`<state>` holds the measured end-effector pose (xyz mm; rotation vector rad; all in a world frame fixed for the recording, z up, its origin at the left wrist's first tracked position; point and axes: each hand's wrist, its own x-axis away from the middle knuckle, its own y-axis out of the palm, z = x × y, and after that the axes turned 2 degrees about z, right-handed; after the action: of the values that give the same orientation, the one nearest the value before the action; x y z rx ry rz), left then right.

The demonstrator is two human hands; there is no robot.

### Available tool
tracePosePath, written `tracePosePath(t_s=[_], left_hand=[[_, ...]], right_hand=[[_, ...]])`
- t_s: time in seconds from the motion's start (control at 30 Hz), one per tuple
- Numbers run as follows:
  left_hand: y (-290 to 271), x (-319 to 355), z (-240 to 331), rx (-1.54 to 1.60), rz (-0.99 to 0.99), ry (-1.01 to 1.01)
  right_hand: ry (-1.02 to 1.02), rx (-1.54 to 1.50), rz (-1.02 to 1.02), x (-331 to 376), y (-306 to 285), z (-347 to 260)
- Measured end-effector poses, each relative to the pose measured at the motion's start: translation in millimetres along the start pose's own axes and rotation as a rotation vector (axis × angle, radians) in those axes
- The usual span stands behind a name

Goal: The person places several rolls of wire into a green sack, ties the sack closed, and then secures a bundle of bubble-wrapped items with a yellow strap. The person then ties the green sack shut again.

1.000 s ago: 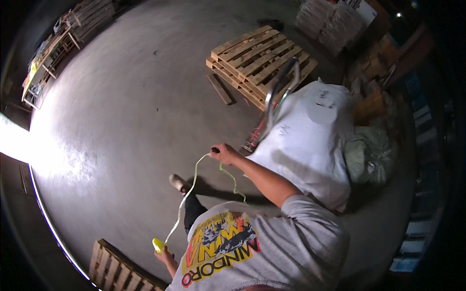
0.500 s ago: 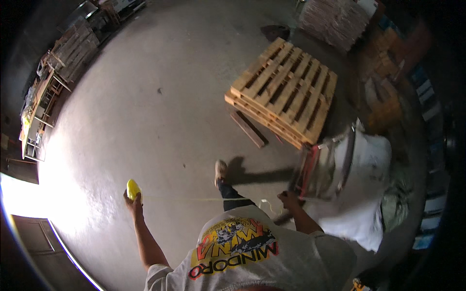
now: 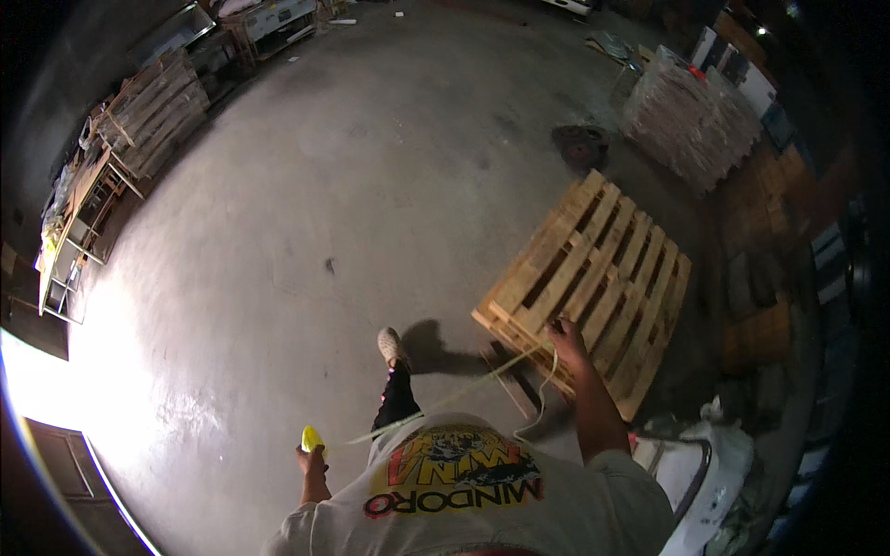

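My left hand (image 3: pixel 313 459) curls around the yellow roll (image 3: pixel 311 436), probably light and best gripped around its body, while my right hand (image 3: pixel 569 344) closes on the pale strand (image 3: pixel 483 379) between my hands, seemingly soft and limp.

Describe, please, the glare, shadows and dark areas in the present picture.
In the head view, glare whitens the floor at left, a shadow lies right of the shoe, the corners fade to black, and the yellow object shows little detail.
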<state>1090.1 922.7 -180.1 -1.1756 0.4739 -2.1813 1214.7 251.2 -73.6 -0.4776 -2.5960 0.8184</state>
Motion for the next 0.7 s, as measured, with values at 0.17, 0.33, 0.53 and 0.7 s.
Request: tracePosePath(t_s=[0.17,0.33,0.53,0.7], left_hand=[[122.7,-122.6,210.0,-0.023,-0.113,0.233],[244.5,-201.1,516.5,-0.228,-0.134,0.668],[413.3,-194.7,787.8,-0.256,-0.244,1.080],[539.4,-192.8,852.2,-0.445,-0.207,1.099]], right_hand=[[0.126,-0.069,-0.011,-97.5,31.2,-23.3],[0.699,-0.198,-0.223,-129.6,20.5,-73.9],[0.770,-0.350,-0.237,-274.7,31.1,-67.8],[0.602,-0.030,-0.094,-509.1,-6.6,-47.3]])
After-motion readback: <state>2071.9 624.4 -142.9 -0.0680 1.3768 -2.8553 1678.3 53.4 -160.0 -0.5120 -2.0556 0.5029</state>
